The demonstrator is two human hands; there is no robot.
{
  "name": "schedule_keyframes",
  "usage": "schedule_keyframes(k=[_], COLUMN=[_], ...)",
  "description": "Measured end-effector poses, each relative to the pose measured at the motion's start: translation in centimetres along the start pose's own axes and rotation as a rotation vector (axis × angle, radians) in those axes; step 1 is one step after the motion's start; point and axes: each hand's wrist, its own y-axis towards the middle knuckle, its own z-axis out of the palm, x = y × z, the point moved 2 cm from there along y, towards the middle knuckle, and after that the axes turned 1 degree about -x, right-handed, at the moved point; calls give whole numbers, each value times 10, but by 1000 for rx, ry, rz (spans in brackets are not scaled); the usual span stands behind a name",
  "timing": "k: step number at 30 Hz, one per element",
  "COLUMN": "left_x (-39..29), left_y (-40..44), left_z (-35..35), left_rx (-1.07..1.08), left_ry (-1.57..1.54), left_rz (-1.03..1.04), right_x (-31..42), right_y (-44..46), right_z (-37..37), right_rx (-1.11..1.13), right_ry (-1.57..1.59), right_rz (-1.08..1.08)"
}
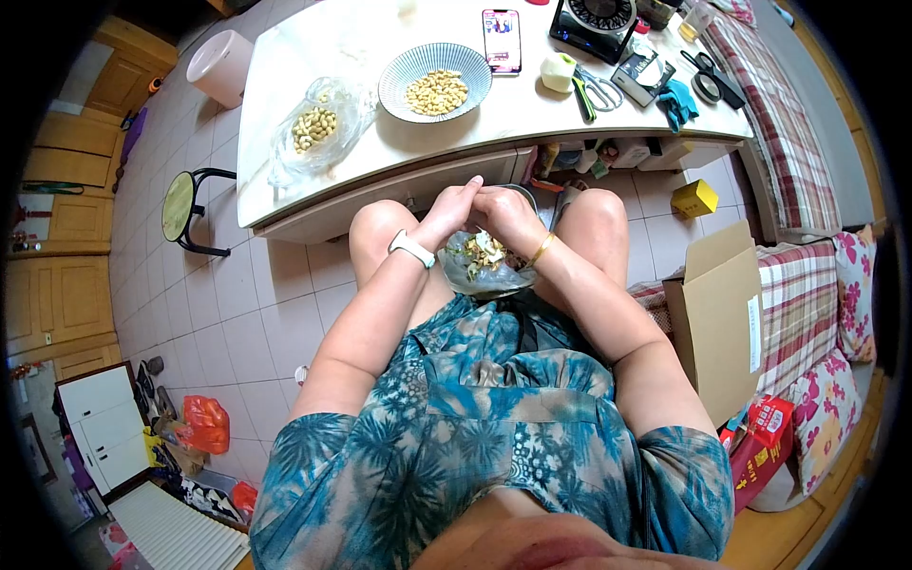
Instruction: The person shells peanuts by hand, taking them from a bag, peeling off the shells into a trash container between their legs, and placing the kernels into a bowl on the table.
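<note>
My left hand [453, 209], with a white band on its wrist, meets my right hand [511, 220], which has a gold bangle. Both are closed, fingertips together; anything between them is too small or hidden to make out. Just below them, between my knees, a bin lined with a clear plastic bag [472, 278] holds shells and peelings [483, 253]. On the table ahead stands a ribbed bowl [392, 84] with pale shelled nuts [437, 92] in it. To its left lies an open plastic bag [285, 166] with nuts in their shells [314, 128].
The table [271, 85] also carries a phone [503, 42], a peeled round fruit [558, 72], scissors [602, 92], a teal cloth [676, 103] and a small fan [594, 24]. A stool [179, 206] stands left, a cardboard box [717, 323] right.
</note>
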Motion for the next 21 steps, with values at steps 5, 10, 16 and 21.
schedule_keyframes(k=[5, 10, 16, 21], left_x=[-6, -9, -10, -8], left_y=[-7, -9, -7, -6], left_z=[4, 5, 1, 1], left_rx=[-45, -51, -20, -4], left_ry=[-37, -52, -15, -16], left_rz=[24, 32, -11, -9], right_x=[3, 1, -1, -2], right_y=[0, 0, 1, 1], right_z=[1, 3, 5, 6], right_rx=[-55, -78, -81, -69], right_ry=[-16, -19, 52, 24], right_rz=[12, 5, 47, 16])
